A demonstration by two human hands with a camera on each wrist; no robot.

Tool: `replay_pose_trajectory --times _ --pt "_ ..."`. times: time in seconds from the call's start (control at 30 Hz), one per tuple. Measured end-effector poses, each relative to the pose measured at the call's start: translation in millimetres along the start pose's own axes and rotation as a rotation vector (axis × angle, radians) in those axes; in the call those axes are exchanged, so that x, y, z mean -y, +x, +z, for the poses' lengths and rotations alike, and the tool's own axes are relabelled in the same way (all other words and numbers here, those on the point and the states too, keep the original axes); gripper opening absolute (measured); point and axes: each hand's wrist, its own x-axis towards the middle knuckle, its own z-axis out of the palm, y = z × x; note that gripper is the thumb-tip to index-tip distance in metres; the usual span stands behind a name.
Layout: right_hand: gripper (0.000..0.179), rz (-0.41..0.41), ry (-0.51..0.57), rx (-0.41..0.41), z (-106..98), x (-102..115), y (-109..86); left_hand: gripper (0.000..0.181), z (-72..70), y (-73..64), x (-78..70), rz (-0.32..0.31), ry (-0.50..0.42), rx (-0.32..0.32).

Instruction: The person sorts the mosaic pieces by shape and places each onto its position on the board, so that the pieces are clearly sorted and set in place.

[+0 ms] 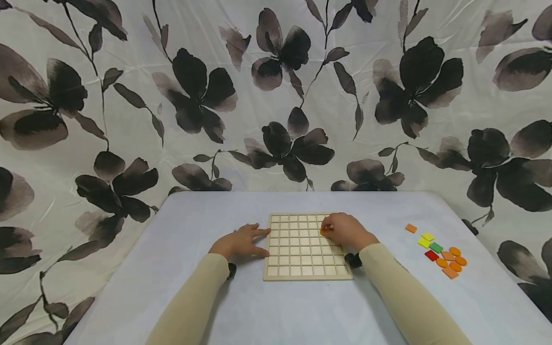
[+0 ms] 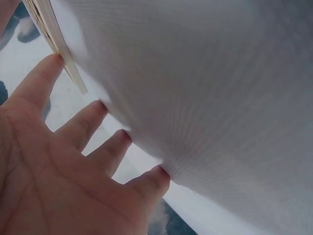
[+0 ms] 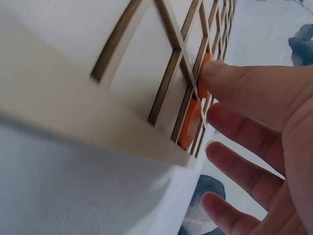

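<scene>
A pale wooden grid board point(image 1: 266, 268) lies flat on the white table. My left hand point(image 1: 241, 241) is at its left side, fingers spread, with the thumb and a fingertip at the frame. In the left wrist view one fingertip point(image 2: 57, 59) meets the board's edge point(image 2: 73, 73), while the others touch the white cloth. Over the upper right cells, my right hand point(image 1: 347, 231) pinches an orange disc point(image 1: 322, 232). Close up, the thumb presses the orange piece point(image 3: 204, 78) at a cell. A second orange piece point(image 3: 190, 126) sits in a neighbouring cell, covered by the hand in the head view.
On the table's right side lie loose flat pieces: orange discs point(image 1: 454, 251), orange squares point(image 1: 450, 272), yellow squares point(image 1: 424, 242), a green square point(image 1: 436, 247) and a red square point(image 1: 431, 255). Behind the table point(image 1: 215, 206) hangs a floral cloth point(image 1: 241, 110).
</scene>
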Motion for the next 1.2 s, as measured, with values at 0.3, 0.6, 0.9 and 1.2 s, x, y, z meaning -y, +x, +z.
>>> replay_pose_trajectory --times 0.3,0.6,0.9,1.2 --pt "0.021 0.034 -0.006 -0.003 -7.4 -8.3 -5.2 0.082 -0.8 0.1 0.5 -0.001 0.004 0.008" --pt "0.022 0.059 -0.010 -0.017 -13.6 -17.3 -16.1 0.083 0.1 3.8 1.3 0.002 -0.011 0.006" --pt "0.024 0.030 -0.060 -0.047 -26.7 -34.8 -32.1 0.082 -0.5 1.2 2.7 -0.001 0.013 -0.002" --pt "0.025 0.064 -0.069 -0.053 -38.8 -58.9 -54.0 0.081 1.9 4.5 2.9 0.028 0.007 -0.010"
